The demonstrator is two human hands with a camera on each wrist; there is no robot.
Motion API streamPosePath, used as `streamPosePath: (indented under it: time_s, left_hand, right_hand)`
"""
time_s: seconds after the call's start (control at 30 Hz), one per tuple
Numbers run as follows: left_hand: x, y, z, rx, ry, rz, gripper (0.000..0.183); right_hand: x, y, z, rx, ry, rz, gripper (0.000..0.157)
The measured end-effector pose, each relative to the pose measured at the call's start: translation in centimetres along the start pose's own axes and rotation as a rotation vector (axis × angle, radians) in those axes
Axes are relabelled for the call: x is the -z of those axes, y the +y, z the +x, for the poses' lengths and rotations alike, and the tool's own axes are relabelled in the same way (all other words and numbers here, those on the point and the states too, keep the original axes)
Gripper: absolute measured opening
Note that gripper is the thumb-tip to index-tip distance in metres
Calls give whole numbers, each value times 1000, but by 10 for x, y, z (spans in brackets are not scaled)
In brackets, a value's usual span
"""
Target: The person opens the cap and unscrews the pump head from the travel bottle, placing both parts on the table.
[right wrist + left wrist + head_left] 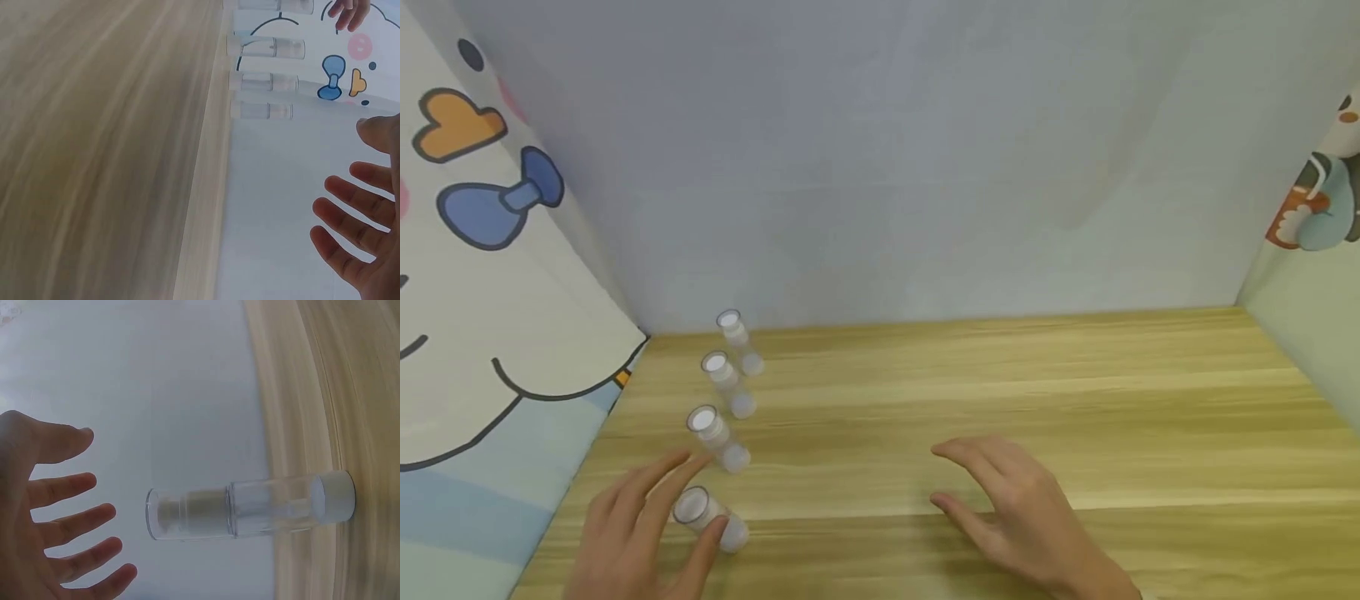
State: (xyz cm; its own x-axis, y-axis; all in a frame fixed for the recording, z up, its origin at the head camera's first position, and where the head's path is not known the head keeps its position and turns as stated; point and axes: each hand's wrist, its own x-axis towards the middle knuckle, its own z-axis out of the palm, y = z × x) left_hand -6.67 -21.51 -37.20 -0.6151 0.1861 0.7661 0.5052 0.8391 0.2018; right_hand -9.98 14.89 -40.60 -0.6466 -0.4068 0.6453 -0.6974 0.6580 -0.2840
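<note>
Several small clear pump bottles with white bases and clear caps stand upright in a row along the left of the wooden table. Around the nearest bottle (pixel 698 509), my left hand (pixel 628 529) hovers with thumb and fingers spread. The left wrist view shows this hand (pixel 44 519) apart from the bottle (pixel 250 509), with relaxed fingers level with its cap. Just beyond the fingertips is the second bottle (pixel 718 436); a third bottle (pixel 728 382) stands farther back. My right hand (pixel 1018 508) is held above the table at centre right, fingers loosely bent, holding nothing.
The farthest bottle (pixel 739 340) is close to the back wall (pixel 910 167). A cartoon-printed panel (pixel 535 317) borders the wood-grain table (pixel 865 400) on the left. Another printed panel (pixel 1307 325) stands along the right side.
</note>
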Motion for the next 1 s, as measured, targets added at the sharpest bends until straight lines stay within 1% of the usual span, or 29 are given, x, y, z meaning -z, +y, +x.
streamPosePath:
  time_s: [0.13,0.27,0.33,0.37,0.43,0.5,0.63,0.8,0.87,1.0]
  left_hand:
    - [1,0,-8,60,-23,2,73]
    - [1,2,-14,143,-64,-9,79]
    - [0,2,-17,184,-86,-38,70]
    - [-1,1,-19,212,-105,-56,69]
    - [-3,-1,-22,245,-138,-84,77]
    - [-5,-5,-24,260,-173,-117,92]
    - [-10,-15,-27,254,-233,-98,84]
    - [-12,-18,-32,333,-314,-59,70]
    - [-13,-18,-33,359,-326,-55,68]
    - [-12,-17,-32,366,-315,-46,69]
  right_hand:
    - [-7,-5,3,20,-36,31,40]
    - [-16,-10,7,60,-48,62,39]
    - [-20,-13,9,84,-46,83,39]
    - [-22,-15,11,95,-45,92,40]
    - [-26,-18,14,113,-47,109,43]
    - [-30,-21,16,127,-58,127,46]
    - [-39,-27,17,148,-71,136,43]
    - [-47,-31,16,159,-74,146,41]
    - [-48,-33,17,154,-83,156,41]
    - [-51,-35,18,157,-95,186,42]
